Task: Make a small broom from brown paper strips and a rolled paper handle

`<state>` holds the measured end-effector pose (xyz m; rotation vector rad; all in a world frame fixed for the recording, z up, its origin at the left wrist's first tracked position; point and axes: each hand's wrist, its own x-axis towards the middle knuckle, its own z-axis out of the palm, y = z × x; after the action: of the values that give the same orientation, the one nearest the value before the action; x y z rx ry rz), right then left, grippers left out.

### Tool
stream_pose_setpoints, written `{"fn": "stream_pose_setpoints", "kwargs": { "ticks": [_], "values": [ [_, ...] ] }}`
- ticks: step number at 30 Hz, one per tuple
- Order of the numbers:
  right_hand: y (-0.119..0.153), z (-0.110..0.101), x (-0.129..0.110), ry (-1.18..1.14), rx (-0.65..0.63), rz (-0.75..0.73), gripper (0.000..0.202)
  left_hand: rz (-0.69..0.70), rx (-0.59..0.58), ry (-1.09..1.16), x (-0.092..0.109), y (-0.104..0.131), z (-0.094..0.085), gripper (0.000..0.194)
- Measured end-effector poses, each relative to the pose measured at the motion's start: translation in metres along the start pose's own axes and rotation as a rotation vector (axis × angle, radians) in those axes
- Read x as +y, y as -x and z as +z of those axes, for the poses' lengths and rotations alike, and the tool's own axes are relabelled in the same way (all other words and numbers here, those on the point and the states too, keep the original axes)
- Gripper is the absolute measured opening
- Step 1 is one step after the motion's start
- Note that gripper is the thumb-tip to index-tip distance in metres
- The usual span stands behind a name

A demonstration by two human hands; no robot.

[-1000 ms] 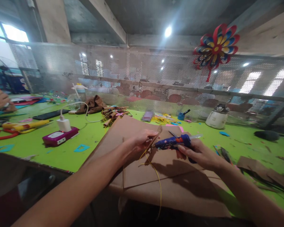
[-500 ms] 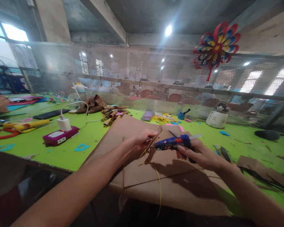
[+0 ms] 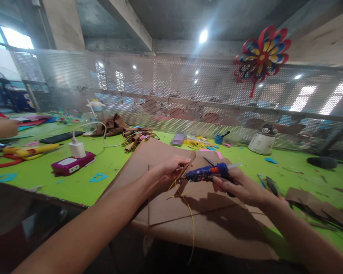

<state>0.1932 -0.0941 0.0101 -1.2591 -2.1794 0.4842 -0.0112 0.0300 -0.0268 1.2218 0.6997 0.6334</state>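
My left hand (image 3: 173,167) pinches a narrow folded piece of brown paper (image 3: 188,166), held tilted over the work surface. A yellow string (image 3: 192,217) trails from its lower end and hangs past the front edge. My right hand (image 3: 237,182) is wrapped around a blue glue gun (image 3: 207,173) with a clear glue stick (image 3: 234,165) poking out of its back. The gun's nozzle points left and meets the lower part of the brown piece; whether glue is coming out I cannot tell. Beneath both hands lie large brown paper sheets (image 3: 165,209).
On the green table (image 3: 125,163) stand a purple power strip (image 3: 71,165) with a white charger (image 3: 77,148), yellow-handled scissors (image 3: 31,152) and a white kettle-like container (image 3: 261,141). Brown paper scraps (image 3: 311,205) lie right. Another person's hand (image 3: 2,128) shows at far left.
My right hand and the glue gun have shifted very slightly left, toward the brown piece. My left hand stays in place. The other person's hand at far left has moved right and down.
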Motion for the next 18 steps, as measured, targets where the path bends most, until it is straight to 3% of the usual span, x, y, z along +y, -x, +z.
{"fn": "stream_pose_setpoints", "kwargs": {
  "ticks": [11,18],
  "values": [
    [-0.003,-0.009,0.013,0.070,0.062,-0.045,0.048,-0.002,-0.020,0.026,0.006,0.007,0.007,0.014],
    [-0.001,-0.003,-0.001,0.067,0.026,-0.030,0.045,-0.015,-0.009,0.004,0.002,0.002,0.003,0.018]
  ]
}}
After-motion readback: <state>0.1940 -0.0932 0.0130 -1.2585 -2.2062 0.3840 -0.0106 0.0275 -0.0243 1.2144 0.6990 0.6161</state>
